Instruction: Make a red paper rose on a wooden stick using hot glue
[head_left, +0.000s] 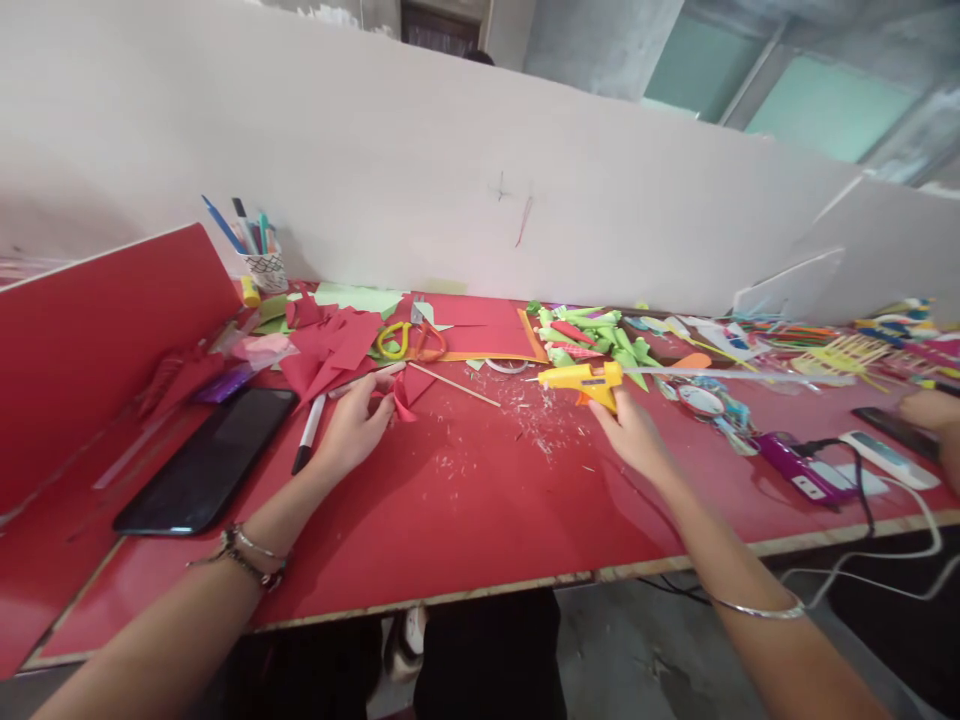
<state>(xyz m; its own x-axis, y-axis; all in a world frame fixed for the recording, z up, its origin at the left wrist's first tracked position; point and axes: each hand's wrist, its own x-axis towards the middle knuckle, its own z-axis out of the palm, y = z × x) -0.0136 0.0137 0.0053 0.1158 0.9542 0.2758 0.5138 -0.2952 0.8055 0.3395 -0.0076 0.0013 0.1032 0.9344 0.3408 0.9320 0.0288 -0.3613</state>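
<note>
My left hand [358,422] is closed, its thumb and fingers pinching a small folded piece of red paper [403,402]. Just beyond that paper a thin wooden stick [457,385] slants across the table; whether the fingers touch it I cannot tell. My right hand [626,432] grips a yellow hot glue gun [581,380] by its handle, nozzle pointing left. A long clear glue stick [739,375] sticks out of its back. Yellow and red scissors [409,341] lie behind my left hand. Beside that wrist is a black-and-white marker [309,435].
A black phone [208,462] and red paper scraps [337,350] are at left, near a pen cup [264,268]. Green and red paper cones [592,335] lie at the back. Glue shreds [544,420] litter the middle. A purple power strip [806,470] and another person's hand [930,410] are at right.
</note>
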